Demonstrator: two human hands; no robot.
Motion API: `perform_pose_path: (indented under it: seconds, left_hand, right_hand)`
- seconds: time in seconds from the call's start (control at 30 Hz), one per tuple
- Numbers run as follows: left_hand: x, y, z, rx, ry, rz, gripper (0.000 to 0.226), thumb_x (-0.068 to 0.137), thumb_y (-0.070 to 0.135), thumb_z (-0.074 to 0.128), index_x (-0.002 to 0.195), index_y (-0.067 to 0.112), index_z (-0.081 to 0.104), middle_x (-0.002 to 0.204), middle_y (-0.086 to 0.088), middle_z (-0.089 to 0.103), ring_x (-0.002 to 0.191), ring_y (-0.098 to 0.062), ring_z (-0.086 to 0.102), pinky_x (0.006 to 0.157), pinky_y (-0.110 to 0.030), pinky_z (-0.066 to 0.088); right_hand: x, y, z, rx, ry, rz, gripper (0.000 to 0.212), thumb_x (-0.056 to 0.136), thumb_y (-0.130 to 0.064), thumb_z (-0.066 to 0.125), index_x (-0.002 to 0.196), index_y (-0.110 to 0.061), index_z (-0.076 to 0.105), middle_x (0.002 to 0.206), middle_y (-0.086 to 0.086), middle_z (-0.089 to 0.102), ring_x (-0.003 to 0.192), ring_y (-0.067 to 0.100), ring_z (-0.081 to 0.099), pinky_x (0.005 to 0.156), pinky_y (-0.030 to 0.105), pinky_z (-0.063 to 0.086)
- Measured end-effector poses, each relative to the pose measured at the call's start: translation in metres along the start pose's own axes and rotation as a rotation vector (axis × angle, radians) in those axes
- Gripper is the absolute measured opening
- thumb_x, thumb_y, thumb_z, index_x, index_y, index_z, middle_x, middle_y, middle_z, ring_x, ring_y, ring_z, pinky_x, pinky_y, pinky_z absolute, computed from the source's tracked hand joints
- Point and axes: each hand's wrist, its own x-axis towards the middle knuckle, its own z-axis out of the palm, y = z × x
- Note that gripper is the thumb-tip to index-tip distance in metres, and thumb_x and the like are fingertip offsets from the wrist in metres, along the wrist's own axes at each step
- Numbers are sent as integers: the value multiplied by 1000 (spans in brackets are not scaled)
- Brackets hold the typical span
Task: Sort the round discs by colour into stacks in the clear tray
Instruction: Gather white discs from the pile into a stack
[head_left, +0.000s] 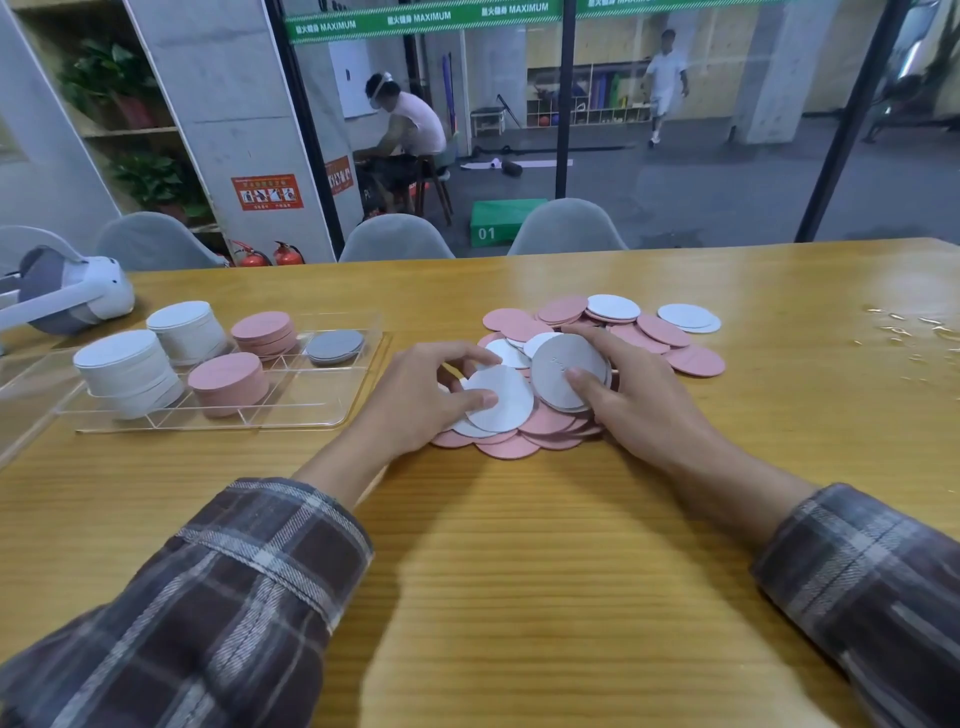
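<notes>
Seen from the head camera, a light wooden bench (519, 545) carries a loose heap of pink and white round discs (654, 332) right of centre. The left hand (415, 400) is at the heap's near left edge. Its fingers (457, 356) curl over the far rim of a flat white round disc (501, 400) and its thumb presses on the disc's face, so it pinches that disc on top of the heap. The right hand (644, 405) grips a grey round disc (563, 369) that is tilted up off the heap, thumb on its face and fingers (597, 335) wrapped round the far edge. The two held discs overlap slightly. To the left, near the left hand, sits a clear plastic tray (332, 410) with dividers. It holds two tall white stacks (130, 371) at its left, two pink stacks (228, 382) beside them, and a low grey stack (335, 345) in the far right compartment. A white and grey headset (72, 296) rests on the bench beyond the tray's far left corner. Both forearms wear plaid sleeves (234, 597)
</notes>
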Motion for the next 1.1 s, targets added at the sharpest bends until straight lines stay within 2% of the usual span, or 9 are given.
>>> perform_pose_path:
  seconds: [0.17,0.23,0.33,0.5,0.63,0.73,0.83,1.0,1.1]
  left_hand:
    - [-1,4,-1,-213,-15,5,36,82,15,87,114,27,76,90,3,76,81,-9,64,86,-26,53]
    - [-2,7,4,-233,30,8,29,79,19,90,104,23,76,83,0,78,79,-10,67,84,-30,55]
    - [-2,8,11,-186,118,53,21,76,24,93,89,20,76,79,3,76,75,-15,69,76,-41,62]
    - [-7,14,17,-117,222,168,23,78,20,91,97,15,77,73,0,68,64,-14,63,66,-25,56]
    - [-6,16,20,-48,231,253,26,81,18,88,106,22,81,84,14,67,73,-8,64,70,-15,51]
    - [-7,17,22,-72,176,250,32,83,16,86,113,23,80,92,6,70,79,-11,66,73,-16,53]
    - [-5,12,18,-64,163,215,26,87,15,83,112,22,79,92,7,73,83,-11,68,73,-17,53]
    - [1,-14,-1,239,102,72,25,89,30,78,114,28,76,104,8,66,92,-7,62,74,-8,38]
    - [1,-25,-9,294,40,-61,32,86,50,77,111,31,76,104,9,64,87,-4,60,76,-21,41]
  right_hand:
    - [0,-1,0,-19,18,-24,47,101,-25,59,148,-28,50,133,-9,64,124,11,55,92,20,37]
    - [-1,-2,0,-3,2,-36,47,101,-25,59,147,-26,51,133,-8,65,123,11,56,95,20,40]
    - [-1,-5,0,0,-27,-67,46,100,-26,63,145,-24,54,129,-10,65,115,5,57,88,5,37]
    - [-1,-6,3,9,-77,-69,54,93,-36,72,144,-29,55,111,-17,66,81,-17,56,75,4,38]
    - [-1,-6,4,65,-99,-63,63,88,-40,78,146,-31,54,131,-15,65,113,-1,63,98,26,50]
    - [-3,-9,5,41,-95,-89,60,91,-40,75,146,-33,53,134,-17,64,118,2,61,103,30,49]
    - [-4,-9,3,4,-61,-111,50,95,-34,70,142,-33,56,127,-20,65,110,-3,59,96,24,47]
    - [-4,-8,1,-34,-16,-120,44,95,-26,69,139,-27,60,112,-20,63,87,-26,49,77,0,34]
    - [-4,-8,1,-46,-13,-122,44,96,-28,69,139,-27,60,115,-17,65,88,-26,48,78,-1,33]
